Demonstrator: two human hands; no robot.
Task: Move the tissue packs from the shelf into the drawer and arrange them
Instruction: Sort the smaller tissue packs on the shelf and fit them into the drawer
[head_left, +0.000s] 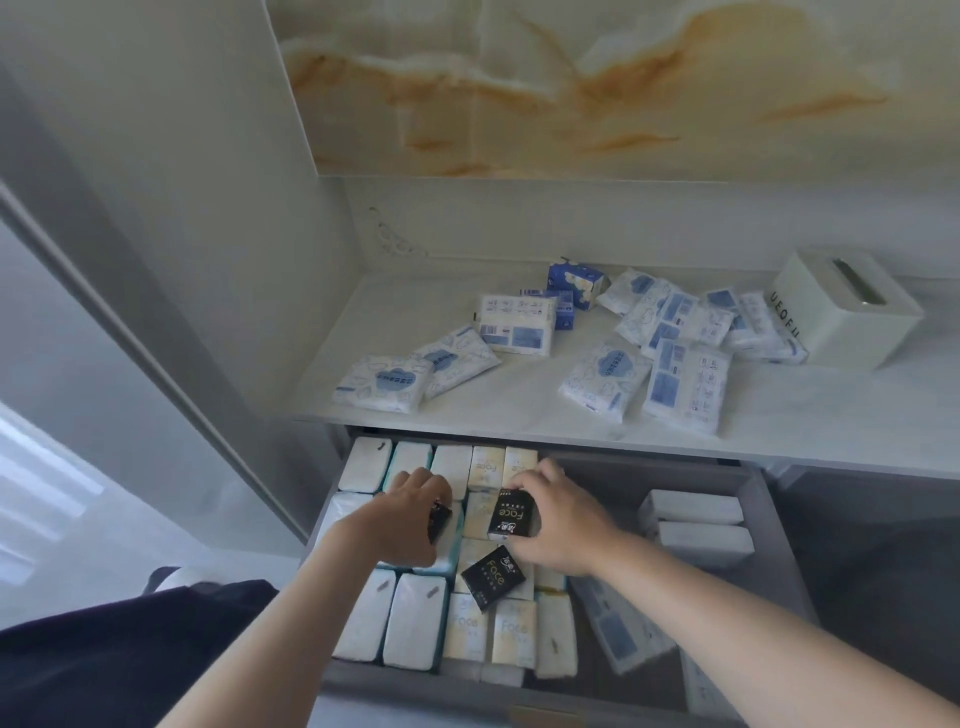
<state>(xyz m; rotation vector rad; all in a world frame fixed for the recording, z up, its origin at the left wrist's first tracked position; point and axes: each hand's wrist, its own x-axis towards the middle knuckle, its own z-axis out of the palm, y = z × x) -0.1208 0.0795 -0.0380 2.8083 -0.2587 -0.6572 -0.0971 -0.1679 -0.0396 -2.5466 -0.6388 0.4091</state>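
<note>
Okay, both my hands are down in the open grey drawer (769, 525). My right hand (563, 519) pinches a small black glossy tissue pack (513, 514) with white "Face" lettering, fingers curled over its far end and thumb at its near end. Its long axis runs away from me toward the shelf, leaning slightly right, printed face up.

My left hand (410, 512) grips a second black pack (439, 519). Only a dark corner shows under my curled fingers, so I can't tell which way it points.

Just below my right hand a third black pack (493, 577) lies loose on the rows, turned diagonally like a diamond, one corner toward me.

Under all this, soft white packs (415, 621) and pale yellow packs (514, 631) stand in tight rows, filling the left half of the drawer, their long axes running front to back.

Up on the white marble-look shelf (519, 392), crinkly blue-and-white plastic-wrapped tissue packs (685, 384) lie flat and scattered, pointing every which way, some overlapping. A cream rectangular tissue box (852, 306) with a slot on top sits at the right end, touching the nearest packs.
</note>
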